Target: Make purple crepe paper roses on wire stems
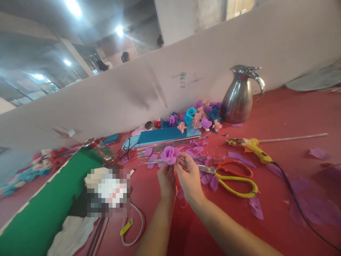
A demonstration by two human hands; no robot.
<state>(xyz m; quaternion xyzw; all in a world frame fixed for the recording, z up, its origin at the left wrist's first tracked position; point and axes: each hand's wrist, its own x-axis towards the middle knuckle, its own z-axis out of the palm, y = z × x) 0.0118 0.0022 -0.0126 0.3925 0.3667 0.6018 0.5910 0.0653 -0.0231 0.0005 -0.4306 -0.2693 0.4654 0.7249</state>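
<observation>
Both of my hands meet over the red table (279, 117), holding a purple paper flower (169, 154). My left hand (166, 180) grips it from below, fingers closed at its base. My right hand (188, 176) pinches the flower's right edge with thumb and fingers. Just right of my hands lie scissors (231, 177) with yellow and red handles. Loose purple petal cut-outs (151, 156) are scattered around the flower.
A yellow glue gun (253, 146) with a black cord lies to the right, a thin rod beyond it. A steel jug (239, 94) stands at the back beside a pile of finished flowers (198, 115). A teal sheet stack (162, 136), a green roll (42, 209) and a white partition wall surround the work area.
</observation>
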